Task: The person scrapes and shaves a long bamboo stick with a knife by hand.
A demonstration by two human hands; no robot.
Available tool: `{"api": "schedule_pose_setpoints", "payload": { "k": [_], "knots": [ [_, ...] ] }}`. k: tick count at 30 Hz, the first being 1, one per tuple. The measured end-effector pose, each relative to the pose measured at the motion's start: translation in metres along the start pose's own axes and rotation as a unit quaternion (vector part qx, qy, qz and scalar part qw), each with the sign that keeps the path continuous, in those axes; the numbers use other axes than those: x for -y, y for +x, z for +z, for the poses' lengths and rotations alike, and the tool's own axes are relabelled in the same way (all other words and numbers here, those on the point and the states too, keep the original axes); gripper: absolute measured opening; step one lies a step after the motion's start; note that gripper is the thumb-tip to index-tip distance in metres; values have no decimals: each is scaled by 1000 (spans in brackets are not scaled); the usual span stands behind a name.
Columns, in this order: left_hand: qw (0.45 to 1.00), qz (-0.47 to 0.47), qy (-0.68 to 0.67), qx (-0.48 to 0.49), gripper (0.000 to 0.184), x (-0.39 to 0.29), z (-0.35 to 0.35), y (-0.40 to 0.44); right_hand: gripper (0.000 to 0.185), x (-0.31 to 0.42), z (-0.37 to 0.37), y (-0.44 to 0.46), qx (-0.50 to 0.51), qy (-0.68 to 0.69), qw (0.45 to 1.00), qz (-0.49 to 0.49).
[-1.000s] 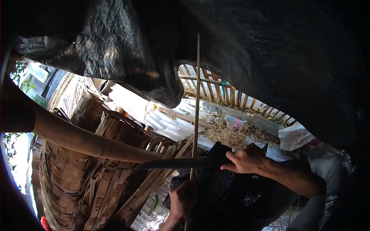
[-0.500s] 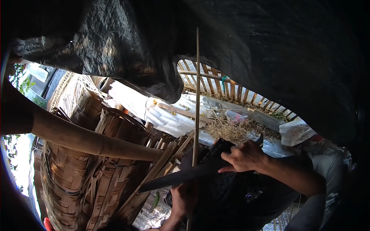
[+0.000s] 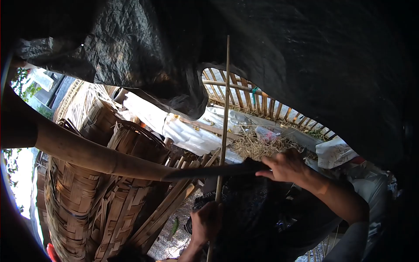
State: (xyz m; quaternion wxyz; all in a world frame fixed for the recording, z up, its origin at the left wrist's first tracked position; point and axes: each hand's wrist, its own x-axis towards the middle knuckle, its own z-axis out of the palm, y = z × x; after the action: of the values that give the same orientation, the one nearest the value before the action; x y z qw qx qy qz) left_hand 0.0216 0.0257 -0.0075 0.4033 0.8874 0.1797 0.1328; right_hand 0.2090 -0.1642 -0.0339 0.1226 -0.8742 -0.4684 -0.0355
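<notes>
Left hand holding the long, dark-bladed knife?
No: the right hand grips the knife; the left hand holds a slender tan wooden strip.

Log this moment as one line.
left hand: grips strip | right hand: holds knife | knife: across strip, beyond left hand | contact: unclear

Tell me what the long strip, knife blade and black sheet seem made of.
Long strip: probably bamboo, matte and tan, judging by its straight, slender form.
Knife blade: likely steel, dark and dull, judging by its thin, flat shape.
Black sheet: apparently plastic, glossy where its wrinkles catch light.
</notes>
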Motion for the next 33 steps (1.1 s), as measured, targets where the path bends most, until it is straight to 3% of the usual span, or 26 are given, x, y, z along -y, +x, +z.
{"api": "schedule_pose_setpoints", "payload": {
  "k": [4, 6, 7, 11, 12, 15, 19, 22, 24, 26, 31, 33],
  "knots": [
    [999, -37, 5, 34, 7, -6, -4, 4, 46, -15, -13, 3, 11, -9, 989, 146],
    [999, -42, -4, 34, 7, -11, -4, 5, 44, -8, -25, -1, 53, 32, 989, 137],
    [998, -41, 15, 48, 8, -13, -5, 5, 53, -12, -11, -6, -23, 15, 998, 49],
    [999, -20, 21, 31, 7, -10, 1, -2, 52, -1, -3, -13, -44, 35, 992, -114],
    [999, -23, 20, 31, 7, -12, 0, -2, 52, -3, -5, -11, -42, 36, 992, -116],
    [997, -36, 11, 63, 7, -14, -2, -3, 44, -16, -10, -2, 8, -15, 995, 96],
    [998, -6, 22, 62, 10, -14, 0, -1, 43, -4, -18, -7, 19, -5, 998, 55],
    [998, 5, 18, 60, 11, -13, 2, -3, 44, -2, -17, -7, 7, 11, 996, -83],
    [998, 21, 17, 53, 12, -12, 1, -5, 45, -8, -16, -1, 11, -16, 998, -52],
    [997, 15, 21, 68, 12, -15, -2, -4, 43, -20, -10, 4, 17, -20, 994, 103],
    [997, 17, 10, 71, 10, -14, 1, 1, 42, -5, -23, 4, 37, -4, 995, 91],
    [997, 15, 19, 74, 10, -14, 1, 0, 43, -2, -12, -5, 4, 8, 1000, 14]
  ]
}}
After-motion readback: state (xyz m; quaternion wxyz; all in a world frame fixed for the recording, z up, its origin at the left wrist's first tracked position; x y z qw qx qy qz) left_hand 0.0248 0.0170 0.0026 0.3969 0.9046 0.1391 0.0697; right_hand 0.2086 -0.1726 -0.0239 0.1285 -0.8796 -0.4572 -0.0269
